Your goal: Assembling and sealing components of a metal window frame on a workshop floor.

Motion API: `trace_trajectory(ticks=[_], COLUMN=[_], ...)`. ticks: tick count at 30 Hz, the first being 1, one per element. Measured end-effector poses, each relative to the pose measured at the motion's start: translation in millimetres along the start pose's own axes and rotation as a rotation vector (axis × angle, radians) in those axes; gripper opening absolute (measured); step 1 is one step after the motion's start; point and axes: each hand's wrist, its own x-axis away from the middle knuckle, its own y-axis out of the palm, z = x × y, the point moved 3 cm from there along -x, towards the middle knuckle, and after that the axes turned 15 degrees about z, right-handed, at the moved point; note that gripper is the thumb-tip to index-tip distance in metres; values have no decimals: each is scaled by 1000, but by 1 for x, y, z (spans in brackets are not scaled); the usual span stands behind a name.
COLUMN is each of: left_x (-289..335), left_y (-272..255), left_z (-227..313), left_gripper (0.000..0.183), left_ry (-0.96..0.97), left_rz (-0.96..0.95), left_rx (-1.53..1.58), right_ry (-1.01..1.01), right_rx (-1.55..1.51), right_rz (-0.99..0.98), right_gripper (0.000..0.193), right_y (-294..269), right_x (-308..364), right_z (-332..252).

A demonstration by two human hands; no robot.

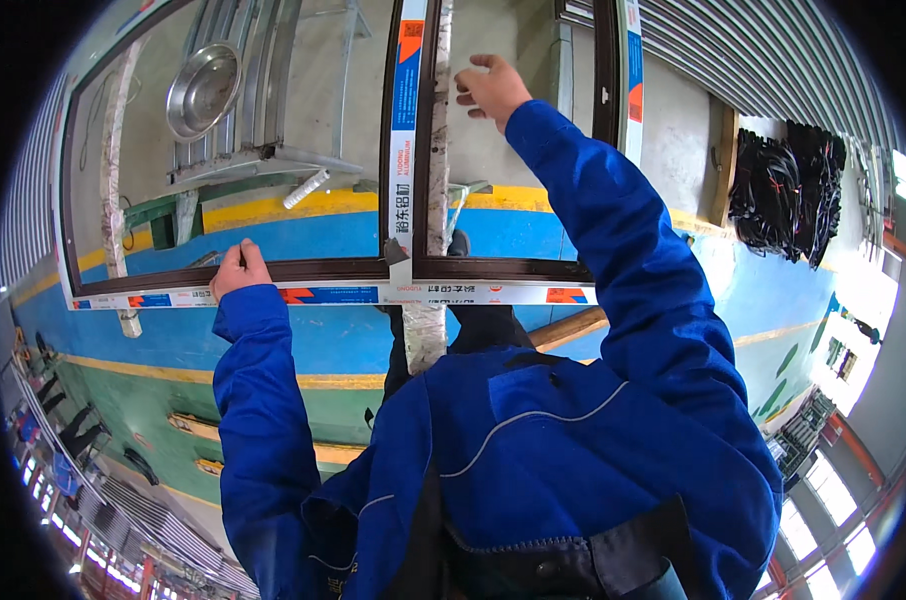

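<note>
The frame (pixel 333 294) lies in front of the body, forward from the chest, with its long axis going left to right, and its middle bar (pixel 405 150) runs away from the person between the two hands, nearer to the right one. The right hand (pixel 494 92), on a far-stretched arm, is over the opening just right of this bar, its fingers pointing left, half open and loosely bent, with nothing seen in them. The left hand (pixel 241 272) is at the near rail, arm lower and bent, fingers drawn together; whether they grip it, I cannot tell.
</note>
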Motion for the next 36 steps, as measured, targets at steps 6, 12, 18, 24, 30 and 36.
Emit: trace_trajectory(ticks=[6, 12, 18, 24, 30, 36], left_x=[1, 1, 3, 2, 2, 0], left_y=[2, 2, 0, -6, -1, 0], left_z=[-11, -8, -6, 7, -5, -3], left_gripper=[37, 38, 38, 38, 38, 39], left_ry=[5, -35, -28, -23, -34, -4], left_rz=[2, -40, -5, -50, -44, -44], left_rx=[3, -17, 6, 2, 1, -36], right_ry=[55, 164, 190, 227, 221, -123], right_rx=[37, -179, -163, -152, -134, 13], right_rz=[-160, -228, -216, -493, -434, -318], right_gripper=[68, 55, 45, 35, 34, 30], right_y=[9, -23, -41, -41, -58, -76], right_x=[35, 62, 86, 123, 140, 165], right_z=[16, -9, -10, 6, 13, 58])
